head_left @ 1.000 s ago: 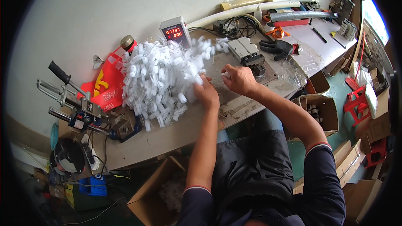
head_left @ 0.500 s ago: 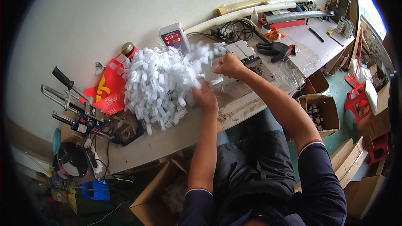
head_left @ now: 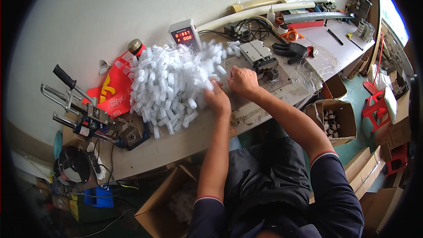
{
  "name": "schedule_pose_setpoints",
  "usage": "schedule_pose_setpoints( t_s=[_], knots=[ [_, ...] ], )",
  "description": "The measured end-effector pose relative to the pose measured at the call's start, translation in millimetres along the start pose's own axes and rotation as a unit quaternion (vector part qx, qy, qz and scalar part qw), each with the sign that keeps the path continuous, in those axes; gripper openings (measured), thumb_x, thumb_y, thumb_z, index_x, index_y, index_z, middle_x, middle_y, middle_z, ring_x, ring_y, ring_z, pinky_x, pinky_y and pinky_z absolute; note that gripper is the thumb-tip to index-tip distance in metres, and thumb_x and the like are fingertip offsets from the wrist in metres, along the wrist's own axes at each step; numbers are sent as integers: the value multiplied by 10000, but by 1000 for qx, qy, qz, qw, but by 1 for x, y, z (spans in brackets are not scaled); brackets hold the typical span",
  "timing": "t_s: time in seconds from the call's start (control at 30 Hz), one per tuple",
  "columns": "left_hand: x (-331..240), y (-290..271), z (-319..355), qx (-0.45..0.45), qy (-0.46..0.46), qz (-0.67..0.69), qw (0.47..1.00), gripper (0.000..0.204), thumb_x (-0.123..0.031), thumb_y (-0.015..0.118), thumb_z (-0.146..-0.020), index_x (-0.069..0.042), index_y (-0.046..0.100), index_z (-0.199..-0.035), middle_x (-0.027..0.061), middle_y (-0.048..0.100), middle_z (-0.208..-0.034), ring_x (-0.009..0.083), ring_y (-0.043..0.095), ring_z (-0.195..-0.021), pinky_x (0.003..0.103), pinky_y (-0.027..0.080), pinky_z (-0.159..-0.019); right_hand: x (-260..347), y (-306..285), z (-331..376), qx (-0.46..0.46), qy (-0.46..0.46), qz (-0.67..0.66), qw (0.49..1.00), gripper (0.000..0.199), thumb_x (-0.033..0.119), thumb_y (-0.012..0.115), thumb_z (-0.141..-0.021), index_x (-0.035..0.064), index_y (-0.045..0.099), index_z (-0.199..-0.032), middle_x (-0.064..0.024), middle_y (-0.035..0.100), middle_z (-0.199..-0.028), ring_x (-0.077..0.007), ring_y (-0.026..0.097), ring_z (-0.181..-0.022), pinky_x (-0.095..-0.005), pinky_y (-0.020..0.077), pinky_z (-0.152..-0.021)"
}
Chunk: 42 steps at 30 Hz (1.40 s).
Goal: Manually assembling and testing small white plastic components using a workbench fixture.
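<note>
A big heap of small white bristle brushes with thin wire stems (head_left: 163, 83) covers the middle of the bench. At its right edge is my left hand (head_left: 217, 98), fingers curled together against the brushes; what they hold is hidden. My right hand (head_left: 243, 81) is closed in a pinch just to the right, in front of a metal clamping fixture (head_left: 257, 53). One white brush (head_left: 221, 69) lies by its fingertips, and I cannot tell whether they grip its wire. A counter box with red digits (head_left: 185, 35) stands behind the heap.
A hand-lever press (head_left: 94, 121) stands left, beside a red plastic bag (head_left: 115, 90). A black glove (head_left: 292, 52), cables and long tubes (head_left: 264, 9) lie at the back right. Below the bench are an open carton (head_left: 161, 198) and a box of cut pieces (head_left: 348, 112).
My right hand has shifted slightly right and down, toward the bench's front edge. My left hand stays by the heap. The brush between the hands is no longer where it was.
</note>
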<state>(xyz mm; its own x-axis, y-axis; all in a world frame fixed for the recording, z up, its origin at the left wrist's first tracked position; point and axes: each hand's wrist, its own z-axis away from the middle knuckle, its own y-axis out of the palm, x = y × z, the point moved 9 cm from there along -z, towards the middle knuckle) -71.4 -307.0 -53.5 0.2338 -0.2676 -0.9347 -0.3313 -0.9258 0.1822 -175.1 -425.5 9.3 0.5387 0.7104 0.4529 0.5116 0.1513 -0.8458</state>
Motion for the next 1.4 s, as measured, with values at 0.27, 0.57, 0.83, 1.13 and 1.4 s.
schedule_pose_setpoints(
  t_s=[0.27, 0.57, 0.83, 1.13, 1.4],
  knots=[
    [6, 6, -1, -1, 8, -20, 1000, 152, -146, 532, -1064, -23, 619, -1049, 10, 613, -753, 65, 494, -520, 243, 382, -448, 0, 14, -30, -11, -56, 46, 997, 196, 193, 671, -809, 32, 759, -877, -221, 747, -910, -405, 739, -878, -484, 586, -785],
    [8, 2, -6, 10, 31, -42, 999, 148, -123, 513, -1063, -12, 609, -1049, 28, 622, -767, 76, 485, -497, 260, 375, -434, 14, 17, -27, 43, -29, 52, 997, 183, 153, 655, -805, 30, 770, -878, -221, 749, -899, -390, 748, -888, -474, 592, -798],
    [4, 3, 0, 34, 14, -53, 998, 159, -127, 507, -1061, -19, 590, -979, 27, 624, -765, 82, 504, -504, 270, 392, -424, -3, -9, 17, -40, 54, -69, 995, 172, 191, 643, -822, 39, 723, -819, -233, 731, -869, -401, 726, -869, -494, 571, -788],
    [-18, 13, 8, 60, -106, 8, 992, 128, -133, 508, -1066, -41, 589, -1098, 36, 647, -844, 63, 525, -576, 226, 423, -453, -101, -68, 123, -45, 154, -195, 968, 199, 213, 675, -801, 30, 727, -860, -202, 712, -793, -371, 713, -788, -461, 553, -748],
    [-24, 16, 15, 64, -111, 16, 992, 172, -154, 500, -1054, -12, 596, -1073, 45, 667, -849, 80, 545, -604, 242, 447, -489, -132, -81, 105, -96, 188, -120, 970, 206, 217, 676, -772, 29, 729, -836, -193, 719, -798, -372, 712, -802, -458, 548, -766]
  ],
)
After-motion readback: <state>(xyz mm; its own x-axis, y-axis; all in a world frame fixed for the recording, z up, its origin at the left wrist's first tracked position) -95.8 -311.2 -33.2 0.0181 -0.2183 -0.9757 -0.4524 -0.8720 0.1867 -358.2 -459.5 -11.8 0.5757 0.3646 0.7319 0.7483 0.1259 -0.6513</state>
